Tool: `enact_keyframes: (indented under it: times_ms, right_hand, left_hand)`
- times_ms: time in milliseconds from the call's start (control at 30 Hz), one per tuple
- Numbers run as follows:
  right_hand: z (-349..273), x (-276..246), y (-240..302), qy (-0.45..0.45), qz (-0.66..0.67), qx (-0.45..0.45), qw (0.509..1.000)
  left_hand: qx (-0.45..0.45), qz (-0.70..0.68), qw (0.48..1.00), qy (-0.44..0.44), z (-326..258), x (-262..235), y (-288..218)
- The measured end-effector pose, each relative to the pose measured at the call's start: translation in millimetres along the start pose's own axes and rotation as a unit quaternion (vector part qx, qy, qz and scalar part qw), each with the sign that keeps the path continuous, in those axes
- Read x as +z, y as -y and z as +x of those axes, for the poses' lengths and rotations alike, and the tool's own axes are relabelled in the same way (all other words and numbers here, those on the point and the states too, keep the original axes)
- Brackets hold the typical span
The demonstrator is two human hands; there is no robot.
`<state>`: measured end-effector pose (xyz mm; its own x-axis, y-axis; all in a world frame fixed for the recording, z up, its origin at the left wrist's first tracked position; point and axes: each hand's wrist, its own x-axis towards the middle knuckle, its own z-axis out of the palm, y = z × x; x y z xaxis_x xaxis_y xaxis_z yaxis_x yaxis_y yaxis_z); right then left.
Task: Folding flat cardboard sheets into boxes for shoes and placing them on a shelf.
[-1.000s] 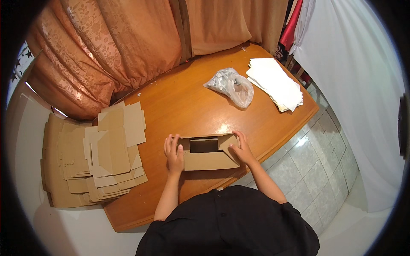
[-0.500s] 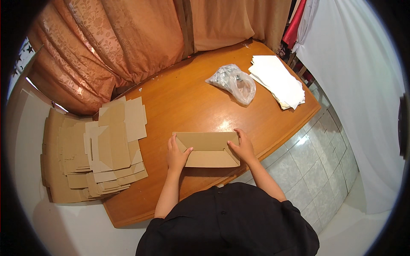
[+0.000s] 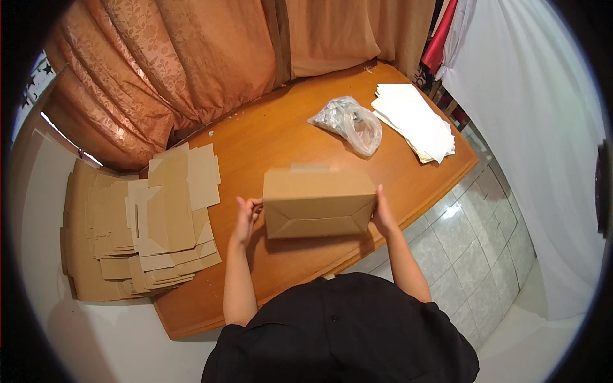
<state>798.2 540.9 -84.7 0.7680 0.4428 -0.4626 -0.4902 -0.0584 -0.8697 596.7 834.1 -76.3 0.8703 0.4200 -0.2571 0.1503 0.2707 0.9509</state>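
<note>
A brown cardboard box [image 3: 318, 207] is between my hands over the near part of the wooden table. It is tilted so that one long side and the folded bottom with its slanting creases face me. At the box's left end, my left hand [image 3: 246, 220] has its fingers bent in against the cardboard and its thumb sticking up. My right hand [image 3: 383, 216] presses along the right end, its fingers partly hidden by the box. A flap at the far edge is smeared by motion. The inside of the box is hidden from me.
Flat cardboard pieces [image 3: 167, 220] lie piled at the table's left end. Farther back on the wooden table [image 3: 268, 127] rest a clear plastic bag [image 3: 348, 124] and a stack of white sheets [image 3: 418, 121]. Orange-brown curtains [image 3: 211, 57] hang along the back edge.
The box has turned over from showing its open inside to showing its creased bottom, and sits slightly farther away. My hands have moved apart, thumbs off its inner walls, to its two ends.
</note>
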Motion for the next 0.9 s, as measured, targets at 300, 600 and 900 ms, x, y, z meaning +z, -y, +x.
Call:
enact_keyframes:
  times_ms: [300,600,900]
  right_hand:
    - [-10.7,-35.5,-48.8,0.011,0.133,-0.130,0.983]
    - [-48.0,-20.5,-71.8,-0.049,-0.308,-0.290,0.905]
    - [-67.6,-7.7,-41.2,-0.064,-0.452,-0.295,0.840]
  left_hand:
    - [0.040,-0.077,0.995,-0.047,-23.9,17.8,66.4]
    - [0.133,0.359,0.918,-0.102,-45.4,55.1,76.4]
    - [0.133,0.622,0.770,-0.052,-37.8,60.5,52.7]
